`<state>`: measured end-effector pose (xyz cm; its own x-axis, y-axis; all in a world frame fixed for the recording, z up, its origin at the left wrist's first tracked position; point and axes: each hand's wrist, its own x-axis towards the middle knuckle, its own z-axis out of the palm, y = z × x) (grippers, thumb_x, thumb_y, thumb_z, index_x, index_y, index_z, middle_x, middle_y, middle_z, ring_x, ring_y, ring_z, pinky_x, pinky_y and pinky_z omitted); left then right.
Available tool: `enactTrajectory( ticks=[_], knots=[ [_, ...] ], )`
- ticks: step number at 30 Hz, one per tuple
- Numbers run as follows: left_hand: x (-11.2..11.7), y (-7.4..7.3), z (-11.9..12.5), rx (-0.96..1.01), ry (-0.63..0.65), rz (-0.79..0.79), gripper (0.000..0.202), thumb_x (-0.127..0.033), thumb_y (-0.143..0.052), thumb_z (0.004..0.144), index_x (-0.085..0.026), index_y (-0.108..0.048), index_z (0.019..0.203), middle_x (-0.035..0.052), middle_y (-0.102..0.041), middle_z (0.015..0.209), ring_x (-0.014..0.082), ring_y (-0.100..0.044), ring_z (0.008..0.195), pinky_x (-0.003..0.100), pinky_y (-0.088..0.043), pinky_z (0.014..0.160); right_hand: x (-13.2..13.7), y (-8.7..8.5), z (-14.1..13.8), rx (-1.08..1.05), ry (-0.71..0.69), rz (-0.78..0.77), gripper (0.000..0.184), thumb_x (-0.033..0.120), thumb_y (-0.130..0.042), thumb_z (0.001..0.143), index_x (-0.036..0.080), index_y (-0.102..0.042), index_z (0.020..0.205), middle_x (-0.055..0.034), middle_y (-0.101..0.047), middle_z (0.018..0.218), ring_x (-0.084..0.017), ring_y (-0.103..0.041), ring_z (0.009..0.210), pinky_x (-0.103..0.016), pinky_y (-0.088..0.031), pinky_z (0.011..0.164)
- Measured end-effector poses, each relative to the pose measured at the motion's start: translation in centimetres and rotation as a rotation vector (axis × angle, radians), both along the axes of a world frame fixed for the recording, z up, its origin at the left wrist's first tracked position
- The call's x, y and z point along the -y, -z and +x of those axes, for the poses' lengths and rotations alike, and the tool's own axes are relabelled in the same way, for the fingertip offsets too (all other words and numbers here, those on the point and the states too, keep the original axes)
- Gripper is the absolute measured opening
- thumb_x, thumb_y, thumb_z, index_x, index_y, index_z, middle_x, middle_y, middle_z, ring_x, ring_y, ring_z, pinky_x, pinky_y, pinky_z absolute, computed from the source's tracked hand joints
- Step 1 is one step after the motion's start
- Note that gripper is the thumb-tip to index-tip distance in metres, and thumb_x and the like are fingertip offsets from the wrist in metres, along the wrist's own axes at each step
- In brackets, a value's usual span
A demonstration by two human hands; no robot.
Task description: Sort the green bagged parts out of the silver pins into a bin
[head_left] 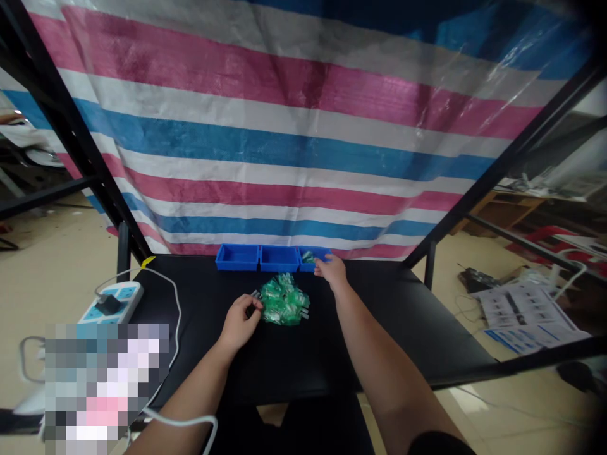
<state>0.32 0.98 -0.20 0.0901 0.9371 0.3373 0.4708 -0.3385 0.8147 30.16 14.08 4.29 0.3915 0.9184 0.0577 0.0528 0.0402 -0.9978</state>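
Note:
A heap of small clear-and-green plastic packets (283, 302) with grey ends lies on the black table. My left hand (241, 322) is at the heap's left edge, its fingers curled in beside a small grey end; whether it grips a packet is hidden. Farther back stand three blue bins in a row: a left bin (237, 266), a middle bin (279, 266) and a right bin (308, 267). Over the right bin's front right side is my right hand (333, 273), fingers bent together, any content too small to make out. Some green packets (308, 256) lie inside that bin.
A striped plastic sheet (294, 145) hangs behind the bins. On the left are a white power strip (124, 297) with a black plug and a loose white cable (177, 303). Black frame posts (76, 139) flank the table (393, 328). Papers (531, 313) lie off to the right.

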Motion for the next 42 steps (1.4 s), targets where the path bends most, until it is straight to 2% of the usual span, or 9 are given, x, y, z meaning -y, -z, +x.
enactTrajectory(
  ticks=[4, 8, 13, 20, 26, 32, 35, 38, 42],
  knots=[
    [-0.1, 0.1, 0.0, -0.003, 0.005, -0.008, 0.012, -0.019, -0.057, 0.081, -0.023, -0.068, 0.083, 0.0034, -0.065, 0.090, 0.0199, -0.063, 0.083, 0.027, -0.044, 0.062, 2.4, 1.8, -0.1, 0.129, -0.020, -0.025, 0.035, 0.034, -0.086, 0.060, 0.022, -0.066, 0.086, 0.0020, -0.064, 0.059, -0.016, -0.062, 0.044, -0.027, -0.051, 0.041],
    [-0.2, 0.3, 0.0, -0.002, 0.003, 0.003, 0.011, -0.018, -0.057, 0.081, -0.022, -0.068, 0.082, 0.0032, -0.065, 0.090, 0.0203, -0.063, 0.086, 0.030, -0.047, 0.070, 5.4, 3.4, -0.6, 0.300, -0.089, 0.018, 0.018, 0.034, -0.081, 0.064, 0.023, -0.071, 0.075, 0.0006, -0.068, 0.066, -0.017, -0.064, 0.059, -0.029, -0.054, 0.059],
    [-0.2, 0.4, 0.0, -0.009, 0.002, -0.012, 0.012, -0.019, -0.057, 0.081, -0.023, -0.068, 0.083, 0.0031, -0.065, 0.090, 0.0198, -0.062, 0.083, 0.029, -0.046, 0.067, 8.2, 5.1, -0.9, 0.595, -0.213, 0.120, 0.025, 0.042, -0.072, 0.077, 0.024, -0.077, 0.093, -0.0057, -0.071, 0.089, -0.022, -0.065, 0.082, -0.036, -0.052, 0.076],
    [-0.1, 0.0, 0.0, 0.001, 0.001, 0.012, 0.010, -0.020, -0.058, 0.082, -0.023, -0.067, 0.081, 0.0025, -0.065, 0.089, 0.0203, -0.063, 0.087, 0.032, -0.047, 0.078, 10.3, 4.6, -1.0, 0.705, -0.352, 0.190, 0.022, 0.043, -0.070, 0.086, 0.029, -0.076, 0.102, -0.0045, -0.069, 0.098, -0.024, -0.062, 0.095, -0.040, -0.046, 0.091],
    [0.0, -0.1, 0.1, -0.007, -0.007, -0.003, 0.010, -0.022, -0.058, 0.081, -0.023, -0.068, 0.082, 0.0028, -0.066, 0.090, 0.0202, -0.063, 0.085, 0.030, -0.046, 0.071, 11.3, 4.2, -0.6, 0.680, -0.391, 0.255, 0.033, 0.042, -0.078, 0.080, 0.030, -0.073, 0.111, -0.0055, -0.063, 0.111, -0.026, -0.058, 0.107, -0.041, -0.044, 0.098],
    [0.1, -0.1, 0.1, -0.019, -0.006, 0.004, 0.010, -0.022, -0.058, 0.082, -0.023, -0.068, 0.082, 0.0028, -0.066, 0.090, 0.0199, -0.063, 0.086, 0.029, -0.047, 0.071, 11.6, 3.9, -0.8, 0.647, -0.494, 0.337, 0.034, 0.021, -0.074, 0.077, 0.030, -0.072, 0.110, -0.0045, -0.060, 0.111, -0.025, -0.057, 0.108, -0.041, -0.044, 0.100],
    [0.1, -0.1, 0.1, -0.014, 0.000, 0.005, 0.010, -0.022, -0.057, 0.082, -0.022, -0.068, 0.082, 0.0027, -0.066, 0.090, 0.0201, -0.063, 0.087, 0.030, -0.047, 0.076, 11.5, 3.9, -1.1, 0.621, -0.489, 0.368, 0.031, 0.016, -0.068, 0.077, 0.028, -0.074, 0.105, -0.0046, -0.060, 0.107, -0.023, -0.059, 0.104, -0.039, -0.046, 0.097],
    [0.2, 0.0, 0.0, -0.008, 0.002, 0.016, 0.010, -0.021, -0.058, 0.082, -0.022, -0.067, 0.082, 0.0025, -0.066, 0.090, 0.0201, -0.063, 0.089, 0.031, -0.048, 0.080, 11.3, 4.1, -1.1, 0.546, -0.481, 0.368, 0.020, 0.019, -0.064, 0.082, 0.025, -0.076, 0.098, -0.0048, -0.060, 0.099, -0.019, -0.060, 0.090, -0.032, -0.049, 0.081],
    [0.2, 0.0, 0.0, -0.008, 0.002, 0.005, 0.009, -0.022, -0.058, 0.083, -0.021, -0.067, 0.083, 0.0026, -0.065, 0.090, 0.0198, -0.063, 0.087, 0.030, -0.047, 0.078, 10.8, 4.5, -1.2, 0.407, -0.411, 0.357, 0.015, 0.031, -0.066, 0.086, 0.022, -0.076, 0.092, -0.0035, -0.058, 0.086, -0.015, -0.053, 0.070, -0.029, -0.044, 0.065]
  ],
)
